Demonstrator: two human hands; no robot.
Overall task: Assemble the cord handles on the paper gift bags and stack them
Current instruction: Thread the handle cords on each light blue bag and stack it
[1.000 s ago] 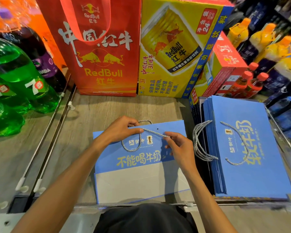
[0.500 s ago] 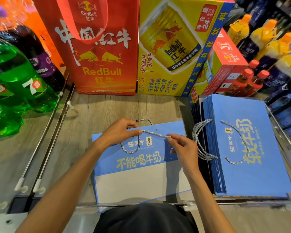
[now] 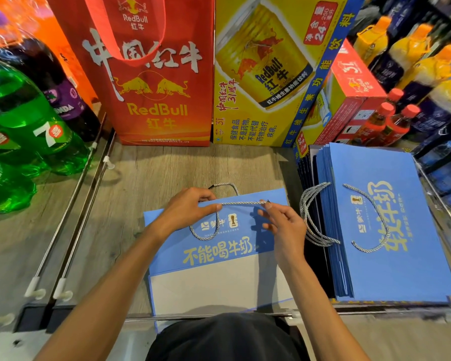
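- At the back of the wooden shelf [image 3: 193, 165], a red carrier bag [image 3: 154, 105] and a yellow drinks carton [image 3: 258, 74] stand upright, side by side.
- Green bottles [image 3: 24, 121] lie at the left, beyond two metal rails.
- A stack of blue bags [image 3: 388, 269] lies flat at the right, with cord handles fitted. The handle loops hang over the stack's left edge.
- One flat blue bag [image 3: 219, 256] lies in front of the person, just left of the stack, printed face up, with its top edge pointing away.
- The left hand [image 3: 190, 209] rests over the bag's top edge. Thumb and forefinger pinch the cord.
- The right hand [image 3: 284, 222] pinches the cord's free end between thumb and forefinger. The other fingers are loosely spread.
- The silver cord [image 3: 242, 203] runs taut between the two hands along the bag's top edge. Its slack loops below the left hand onto the bag's face.
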